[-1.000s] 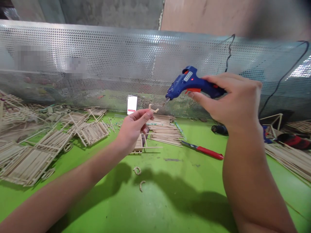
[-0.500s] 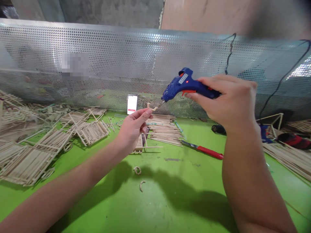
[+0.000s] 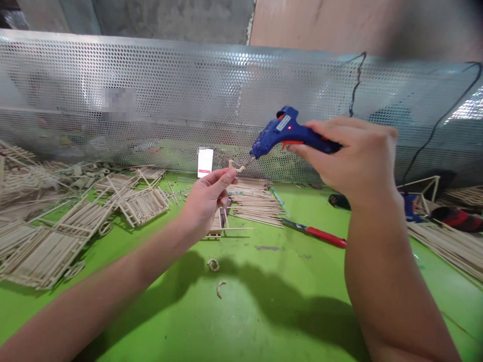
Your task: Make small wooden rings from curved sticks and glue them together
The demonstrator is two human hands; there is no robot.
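Observation:
My right hand (image 3: 350, 156) is wrapped round the handle of a blue glue gun (image 3: 277, 131), whose small red light is lit. Its metal nozzle points down to the left and meets, or nearly meets, the end of a small curved piece of joined wooden bits (image 3: 237, 169). That curved piece is pinched between the thumb and fingers of my left hand (image 3: 209, 198). Below on the green table lie a small wooden ring (image 3: 213, 265) and a short wooden arc (image 3: 220, 289). Part of a stick frame (image 3: 217, 231) is hidden behind my left hand.
Thin wooden sticks (image 3: 258, 203) lie beyond my hands, beside a red-handled knife (image 3: 326, 237). A lit phone (image 3: 205, 163) leans against the perforated metal screen (image 3: 166, 100). Stick-built panels (image 3: 56, 246) crowd the left; more sticks (image 3: 449, 251) lie right. A black cord (image 3: 437, 125) hangs at right.
The glue gun and my right hand have shifted very slightly to the left. My left hand and the curved wooden piece look unmoved.

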